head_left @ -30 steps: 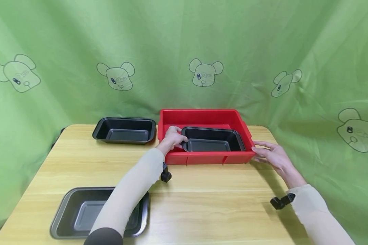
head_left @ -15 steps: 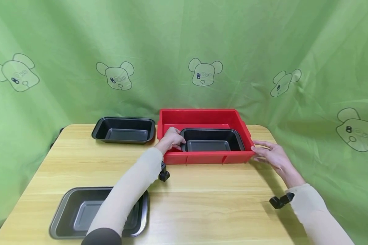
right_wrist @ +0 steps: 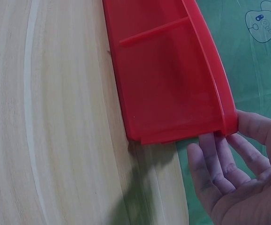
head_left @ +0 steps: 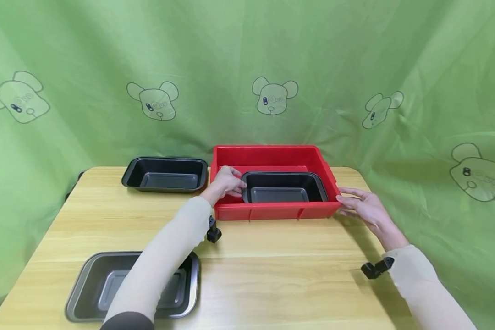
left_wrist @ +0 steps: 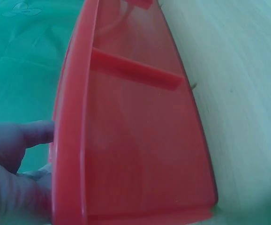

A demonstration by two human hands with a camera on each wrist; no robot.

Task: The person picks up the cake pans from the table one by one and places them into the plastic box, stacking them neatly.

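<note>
A black loaf pan [head_left: 286, 187] sits inside the red plastic bin [head_left: 274, 211], toward its front wall. My left hand [head_left: 228, 182] hovers over the bin's left end, fingertips beside the pan's left rim; contact cannot be made out. In the left wrist view, the bin's front wall [left_wrist: 135, 136] hides part of that hand's fingers. My right hand [head_left: 369, 211] is at the bin's front right corner. In the right wrist view, its fingers [right_wrist: 248, 157] curl around the corner below the rim.
A second black loaf pan [head_left: 166, 175] stands left of the bin at the table's back. A larger grey-black baking pan [head_left: 82, 293] lies front left, partly beneath my left sleeve [head_left: 161, 261]. Behind the wooden table [head_left: 280, 270] hangs a green curtain [head_left: 214, 68].
The pan has settled slightly lower in the bin. My left hand has drawn a little left, its grip on the pan's rim loosening. The right hand stays at the bin's corner.
</note>
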